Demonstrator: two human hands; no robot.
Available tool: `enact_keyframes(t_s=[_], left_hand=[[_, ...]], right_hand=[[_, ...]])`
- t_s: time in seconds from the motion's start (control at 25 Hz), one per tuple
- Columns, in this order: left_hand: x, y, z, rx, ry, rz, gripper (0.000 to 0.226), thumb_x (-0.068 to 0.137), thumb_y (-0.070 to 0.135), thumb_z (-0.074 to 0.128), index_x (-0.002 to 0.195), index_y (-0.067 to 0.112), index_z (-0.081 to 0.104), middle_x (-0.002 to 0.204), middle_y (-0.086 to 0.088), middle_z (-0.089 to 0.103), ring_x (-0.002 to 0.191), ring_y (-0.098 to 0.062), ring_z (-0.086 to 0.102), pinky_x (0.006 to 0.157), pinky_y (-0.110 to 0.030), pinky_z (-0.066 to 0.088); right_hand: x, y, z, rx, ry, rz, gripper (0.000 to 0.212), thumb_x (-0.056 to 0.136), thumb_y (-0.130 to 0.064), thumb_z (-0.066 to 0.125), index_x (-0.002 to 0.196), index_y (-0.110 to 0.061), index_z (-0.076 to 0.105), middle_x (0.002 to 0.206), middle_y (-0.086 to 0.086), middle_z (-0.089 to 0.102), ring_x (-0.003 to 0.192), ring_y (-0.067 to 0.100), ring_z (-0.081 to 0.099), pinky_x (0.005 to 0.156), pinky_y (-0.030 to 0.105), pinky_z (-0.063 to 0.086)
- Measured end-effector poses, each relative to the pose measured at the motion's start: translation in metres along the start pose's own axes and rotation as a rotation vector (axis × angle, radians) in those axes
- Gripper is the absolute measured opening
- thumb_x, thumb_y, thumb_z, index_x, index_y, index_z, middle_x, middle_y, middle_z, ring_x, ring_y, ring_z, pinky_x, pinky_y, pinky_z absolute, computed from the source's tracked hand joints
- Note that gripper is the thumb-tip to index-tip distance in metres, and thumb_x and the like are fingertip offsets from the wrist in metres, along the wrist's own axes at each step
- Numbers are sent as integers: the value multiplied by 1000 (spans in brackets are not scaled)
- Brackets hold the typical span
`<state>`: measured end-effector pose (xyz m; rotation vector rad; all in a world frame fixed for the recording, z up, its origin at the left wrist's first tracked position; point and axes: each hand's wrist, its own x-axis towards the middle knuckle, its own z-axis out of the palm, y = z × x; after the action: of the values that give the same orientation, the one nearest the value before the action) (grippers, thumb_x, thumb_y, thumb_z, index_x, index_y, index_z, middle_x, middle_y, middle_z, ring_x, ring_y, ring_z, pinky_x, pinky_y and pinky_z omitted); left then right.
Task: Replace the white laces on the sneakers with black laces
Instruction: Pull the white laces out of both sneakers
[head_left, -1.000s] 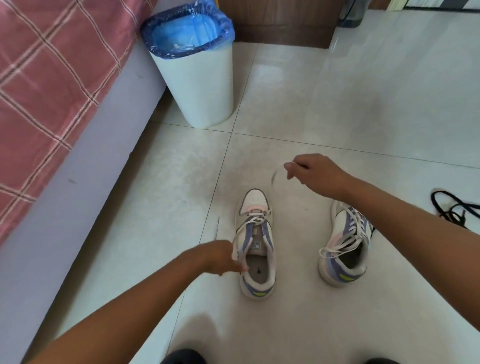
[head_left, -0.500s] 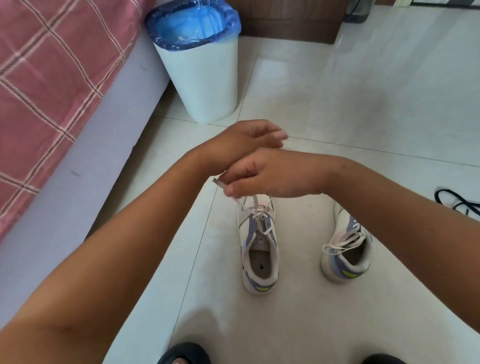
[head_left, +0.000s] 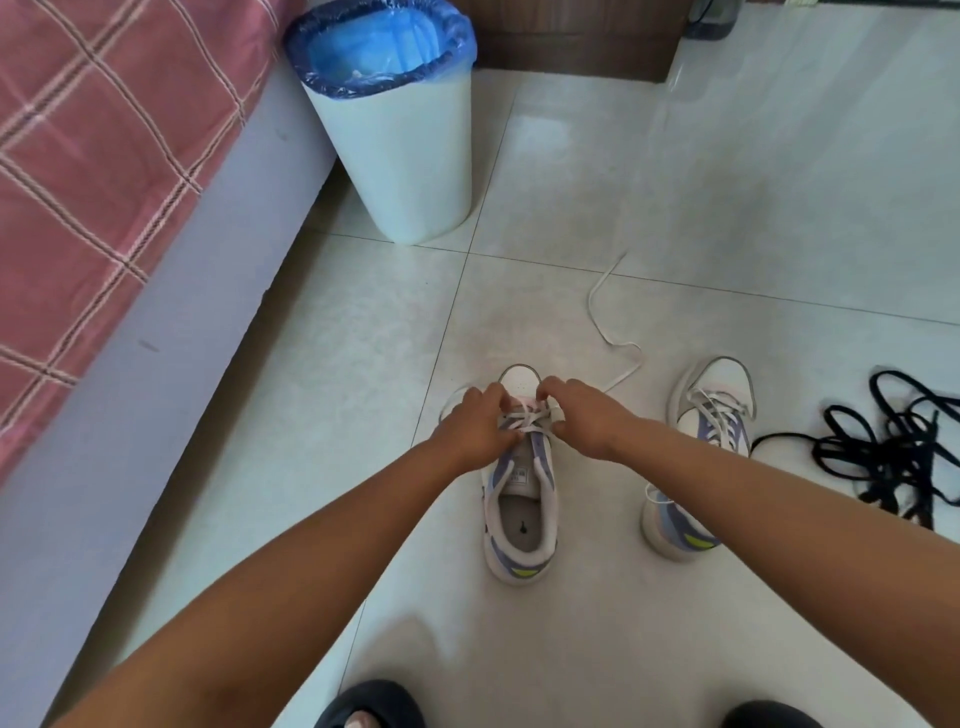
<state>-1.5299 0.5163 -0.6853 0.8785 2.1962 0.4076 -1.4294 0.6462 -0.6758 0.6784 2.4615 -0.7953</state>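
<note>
Half a second earlier both hands had been crossed high above the floor; now they had dropped onto the white, lavender and lime low-top sneaker (head_left: 521, 499) standing on the pale tiled floor (head_left: 727, 182) near its middle, toe pointing away. The left hand (head_left: 480, 428) had its fingers curled, pinching the white flat lace (head_left: 524, 422) on the shoe's left side, and the right hand (head_left: 584, 418) pinched the same lace on the right side, thumb and fingers bent in. One loose end of that lace now trailed across the tiles beyond the toe.

The matching second sneaker (head_left: 701, 452), white laces in place, stood to the right, its heel partly hidden behind the right forearm. The tangle of black laces (head_left: 898, 452) lay farther right, cut off by the picture's edge. Exactly which eyelet row the fingers worked was hard to tell, since the hands covered it. A white bin with a blue liner (head_left: 395, 119) stood beside the bed with a red checked cover (head_left: 104, 156).
</note>
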Motion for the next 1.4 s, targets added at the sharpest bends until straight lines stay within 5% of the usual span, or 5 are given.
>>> enact_keyframes(t_s=[0.4,0.64,0.84,1.08,1.4], left_hand=[[-11,13,-2,-579,-9,-59,20,92,25,56,89,6,59,82,-4,55,72,-12,51,68,-25,43],[-44,-43,5,-288,-222,-4,16,94,29,55,89,14,53,76,4,56,63,-11,51,58,-18,41],[-50,-81,0,475,-396,-35,15,95,23,43,88,12,49,101,-12,62,79,-19,48,67,-27,37],[-32,-18,-2,-27,-32,-2,27,95,39,48,109,16,49,102,-1,50,89,-17,52,76,-30,43],[-9,19,15,276,124,25,28,90,27,50,112,10,50,115,-10,52,101,-28,54,79,-35,42]], right_hand=[[-8,12,8,15,-36,-14,21,92,-35,51,79,-20,42,84,0,52,82,22,49,70,32,38],[-21,29,9,247,-102,39,10,94,-24,49,89,-17,46,81,1,57,63,12,53,59,23,41],[-26,41,7,216,-95,53,10,95,-24,49,87,-19,51,72,-2,59,62,9,52,62,24,43],[-30,29,8,331,-126,68,15,96,-28,50,95,-14,55,79,4,65,67,12,54,63,27,46],[-23,-14,17,373,14,37,31,88,-22,55,109,-12,35,73,-1,50,66,15,49,56,25,37]])
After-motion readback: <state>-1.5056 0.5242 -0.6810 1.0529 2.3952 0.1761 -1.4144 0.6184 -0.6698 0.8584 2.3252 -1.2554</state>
